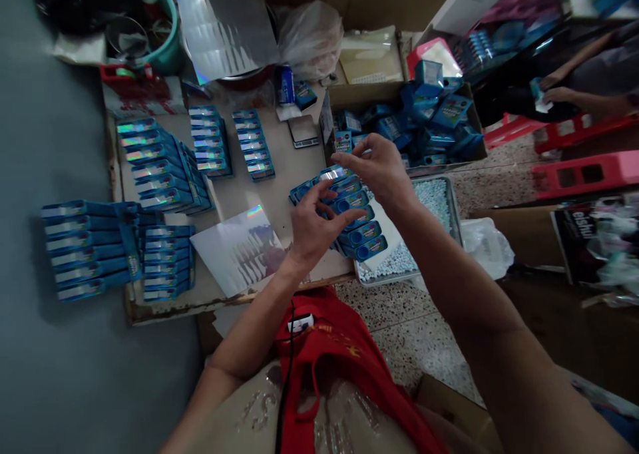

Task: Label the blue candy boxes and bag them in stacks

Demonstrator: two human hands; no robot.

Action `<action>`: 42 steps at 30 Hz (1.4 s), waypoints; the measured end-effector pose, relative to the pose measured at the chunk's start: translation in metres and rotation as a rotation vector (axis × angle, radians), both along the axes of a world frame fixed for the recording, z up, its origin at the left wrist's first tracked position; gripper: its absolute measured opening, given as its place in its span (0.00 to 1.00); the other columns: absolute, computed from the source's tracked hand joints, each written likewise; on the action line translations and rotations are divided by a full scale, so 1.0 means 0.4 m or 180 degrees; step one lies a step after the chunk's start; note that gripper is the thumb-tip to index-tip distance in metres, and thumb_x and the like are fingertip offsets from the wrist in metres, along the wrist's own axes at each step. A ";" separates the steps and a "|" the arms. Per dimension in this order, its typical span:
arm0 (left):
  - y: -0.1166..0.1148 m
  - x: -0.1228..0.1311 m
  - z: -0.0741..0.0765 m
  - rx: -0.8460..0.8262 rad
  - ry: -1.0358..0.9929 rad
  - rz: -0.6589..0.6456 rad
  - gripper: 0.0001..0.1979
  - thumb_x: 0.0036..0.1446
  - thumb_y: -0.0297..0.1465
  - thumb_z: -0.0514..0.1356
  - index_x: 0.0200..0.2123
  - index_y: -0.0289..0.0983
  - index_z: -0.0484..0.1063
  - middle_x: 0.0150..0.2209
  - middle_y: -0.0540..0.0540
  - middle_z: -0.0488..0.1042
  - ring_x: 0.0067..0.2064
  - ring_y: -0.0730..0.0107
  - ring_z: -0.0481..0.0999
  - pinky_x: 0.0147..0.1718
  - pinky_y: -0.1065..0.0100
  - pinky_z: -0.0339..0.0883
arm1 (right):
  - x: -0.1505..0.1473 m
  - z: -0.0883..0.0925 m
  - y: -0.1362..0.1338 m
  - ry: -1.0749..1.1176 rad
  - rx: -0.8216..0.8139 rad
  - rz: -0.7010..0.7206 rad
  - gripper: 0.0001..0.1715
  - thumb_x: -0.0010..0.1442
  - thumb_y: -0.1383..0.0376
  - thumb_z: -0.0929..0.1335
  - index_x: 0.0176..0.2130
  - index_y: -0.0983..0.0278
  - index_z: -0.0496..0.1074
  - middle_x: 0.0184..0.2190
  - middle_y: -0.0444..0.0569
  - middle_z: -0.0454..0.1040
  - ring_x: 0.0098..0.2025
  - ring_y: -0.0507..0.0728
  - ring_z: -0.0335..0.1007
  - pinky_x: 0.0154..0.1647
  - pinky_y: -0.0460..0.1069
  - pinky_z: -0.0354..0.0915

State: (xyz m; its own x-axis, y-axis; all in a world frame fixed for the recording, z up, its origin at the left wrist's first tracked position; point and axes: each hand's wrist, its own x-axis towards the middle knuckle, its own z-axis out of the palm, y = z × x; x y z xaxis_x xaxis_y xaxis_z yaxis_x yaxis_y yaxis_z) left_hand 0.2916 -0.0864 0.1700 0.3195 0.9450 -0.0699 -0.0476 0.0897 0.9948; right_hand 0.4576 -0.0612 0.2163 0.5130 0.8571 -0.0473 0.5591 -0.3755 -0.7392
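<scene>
I have a worn, pale-topped table (227,201), a rectangular grey metal tray (455,214) of pale blue and white pellets (433,198) beside it, and a close-set row of glossy blue cardboard cartons (370,231) lying at the table's right-hand edge under both hands. I judge each carton light, fairly stiff, slightly slippery and easily dented, best held by its side walls. The left hand (310,222) spreads over the row, thumb well apart from fingers; the right hand's (383,169) fingertips hover near a shiny silver strip (333,174), pinching what, I cannot tell.
</scene>
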 end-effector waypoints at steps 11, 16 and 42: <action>0.054 -0.069 -0.009 -0.0914 0.0070 -0.0893 0.11 0.54 0.38 0.74 0.28 0.39 0.79 0.23 0.50 0.73 0.24 0.74 0.67 0.25 0.68 0.61 | 0.002 0.017 -0.134 0.1693 0.0044 0.0119 0.32 0.39 0.48 0.83 0.35 0.58 0.69 0.27 0.41 0.74 0.30 0.54 0.74 0.32 0.51 0.71; 0.107 -0.077 0.015 -0.1124 0.0653 -0.1250 0.10 0.52 0.35 0.74 0.26 0.38 0.79 0.22 0.49 0.73 0.23 0.75 0.68 0.23 0.70 0.60 | 0.010 -0.018 -0.156 0.1304 0.0158 -0.0152 0.28 0.44 0.54 0.82 0.37 0.58 0.68 0.28 0.42 0.77 0.30 0.55 0.76 0.32 0.52 0.72; 0.153 -0.032 -0.063 -0.1510 0.0533 -0.1011 0.12 0.51 0.37 0.73 0.25 0.36 0.78 0.22 0.51 0.73 0.23 0.79 0.64 0.24 0.72 0.57 | 0.042 -0.119 -0.091 -0.0797 0.0213 0.0240 0.20 0.60 0.58 0.74 0.48 0.58 0.66 0.34 0.45 0.75 0.40 0.60 0.76 0.46 0.60 0.73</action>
